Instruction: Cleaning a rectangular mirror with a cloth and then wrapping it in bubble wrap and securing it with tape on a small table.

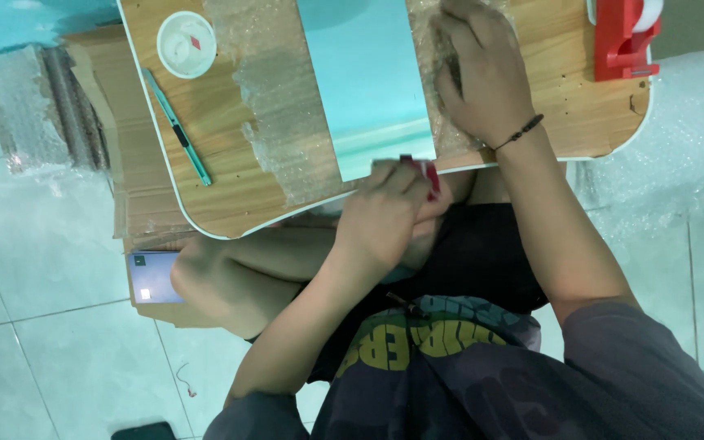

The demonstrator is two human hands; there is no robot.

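Your right hand lies flat, fingers spread, pinning bubble wrap beside the pale turquoise panel at twelve o'clock. Your left hand pinches a small red tool at its near edge. The panel looks light, stiff and slippery; grip its edges.

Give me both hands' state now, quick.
Left hand: closed on a small red tool at the teal sheet's edge.
Right hand: open, pressing flat on bubble wrap.

Teal flat package on bubble wrap.
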